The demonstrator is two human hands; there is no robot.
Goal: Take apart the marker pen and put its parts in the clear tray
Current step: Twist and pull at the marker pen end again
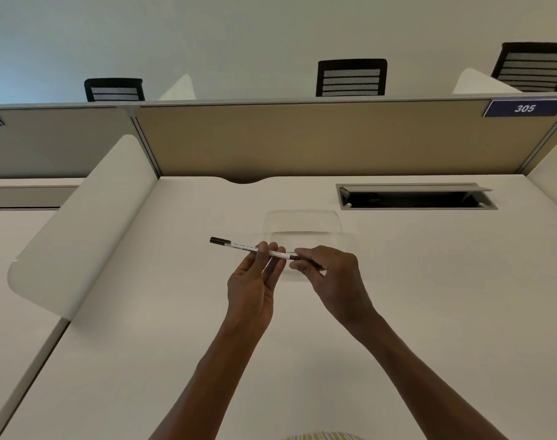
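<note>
1. Left hand [255, 287] pinches pen [250, 248] mid-barrel above desk [429, 296]
2. Right hand [329, 274] grips its near cap
3. Tray [302, 217] holds nothing visible; both caps appear on, disassembly pending

White marker pen [239, 247] with black ends; clear tray [302, 222].

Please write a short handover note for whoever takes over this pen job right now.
Left hand: holds the pen mid-barrel with its fingertips, above the desk.
Right hand: pinches the pen's right end.
Tray: on the desk just behind the hands; no parts visible in it.
Done: pen picked up; left cap on.
Left: pull off the parts and put each in the tray.
</note>
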